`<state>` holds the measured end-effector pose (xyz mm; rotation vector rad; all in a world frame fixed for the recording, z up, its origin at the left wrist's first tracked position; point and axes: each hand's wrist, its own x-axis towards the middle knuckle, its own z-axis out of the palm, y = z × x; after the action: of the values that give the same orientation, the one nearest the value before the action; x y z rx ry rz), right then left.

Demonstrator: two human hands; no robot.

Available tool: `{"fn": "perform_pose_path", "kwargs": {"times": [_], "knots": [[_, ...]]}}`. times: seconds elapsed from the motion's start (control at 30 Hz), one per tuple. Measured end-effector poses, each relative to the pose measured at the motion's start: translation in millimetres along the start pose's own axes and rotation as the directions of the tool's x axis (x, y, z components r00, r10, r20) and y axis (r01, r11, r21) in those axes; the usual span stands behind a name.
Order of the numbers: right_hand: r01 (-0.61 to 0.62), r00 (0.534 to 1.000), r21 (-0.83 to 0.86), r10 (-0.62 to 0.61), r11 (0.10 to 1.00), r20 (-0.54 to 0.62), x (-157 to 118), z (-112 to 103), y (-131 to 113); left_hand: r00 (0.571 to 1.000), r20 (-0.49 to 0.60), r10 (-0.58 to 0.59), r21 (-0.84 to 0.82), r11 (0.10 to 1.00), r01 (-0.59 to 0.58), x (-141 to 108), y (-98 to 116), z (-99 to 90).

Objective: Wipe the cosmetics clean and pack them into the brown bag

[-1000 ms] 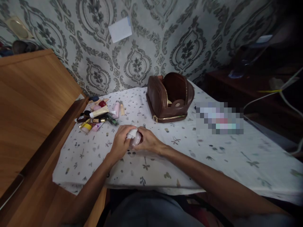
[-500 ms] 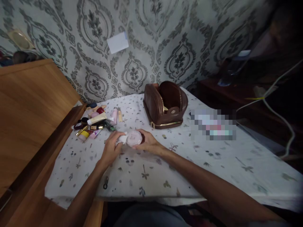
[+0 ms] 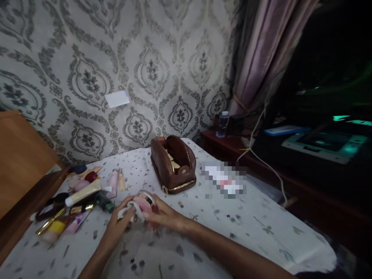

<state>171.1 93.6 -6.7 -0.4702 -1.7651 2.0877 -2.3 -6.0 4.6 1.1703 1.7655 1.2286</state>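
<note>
My right hand [image 3: 164, 214] grips a small round pink cosmetic container [image 3: 143, 204], tilted so that its side with a shiny band shows. In my left hand [image 3: 121, 217] is a crumpled white tissue [image 3: 131, 211], its fingers closed round it and pressed against the container. Motion blurs the fingertips and the container's lower part. Both hands are just above the patterned white cloth. Beyond them a brown makeup bag [image 3: 173, 164] stands with its top open and some gold-coloured items [image 3: 174, 162] inside. To the left of my left hand lies a cosmetic tube [image 3: 83, 193].
Several cosmetics, among them a yellow-banded bottle [image 3: 56, 228] and a pink tube [image 3: 113, 184], are heaped at left beside a wooden panel [image 3: 23, 147]. A blurred-out object [image 3: 223, 180] lies right of the bag. A water bottle [image 3: 222, 124] and a white cable [image 3: 270, 170] are beyond.
The view has swung to the right and up. The container has turned from showing its round face to showing its side, and the tissue is now pressed against it.
</note>
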Motion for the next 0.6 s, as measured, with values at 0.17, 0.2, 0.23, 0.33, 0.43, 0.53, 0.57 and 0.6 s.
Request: {"fn": "perform_pose_path", "kwargs": {"times": [0.17,0.2,0.23,0.33,0.43,0.53,0.57,0.6], "knots": [[0.163,0.952,-0.545,-0.276,0.822,-0.133,-9.9,-16.7,-25.8,0.999,0.006,-0.033,-0.103,0.994,0.034,14.3,1.0,9.2],[0.152,0.939,-0.602,-0.304,0.784,-0.159,-11.8,-20.6,-35.2,1.0,-0.003,-0.03,-0.108,0.994,0.03,14.9,2.3,11.6],[0.144,0.929,-0.629,-0.323,0.764,-0.179,-13.3,-25.6,-46.8,1.0,-0.006,-0.019,-0.105,0.994,0.019,15.2,3.4,13.9],[0.174,0.887,-0.651,-0.405,0.739,-0.223,-11.0,-49.6,-93.3,1.0,-0.006,-0.02,-0.064,0.998,0.019,14.8,2.3,19.6],[0.093,0.758,-0.849,-0.59,0.52,-0.279,8.9,-87.1,-144.8,0.995,-0.062,-0.082,-0.018,0.997,0.081,14.5,-7.2,24.5],[-0.227,0.782,-0.958,-0.552,0.177,-0.288,44.3,-126.2,-177.8,0.989,-0.088,-0.119,0.014,0.993,0.12,12.8,-19.1,29.4],[-0.307,0.832,-0.951,-0.474,0.04,-0.288,57.0,-136.8,-182.5,0.986,-0.101,-0.132,0.018,0.991,0.134,11.8,-22.1,30.8],[-0.33,0.849,-0.944,-0.437,0.0,-0.297,69.0,-145.5,-184.3,0.982,-0.12,-0.147,0.022,0.988,0.15,10.7,-24.3,31.9]]}}
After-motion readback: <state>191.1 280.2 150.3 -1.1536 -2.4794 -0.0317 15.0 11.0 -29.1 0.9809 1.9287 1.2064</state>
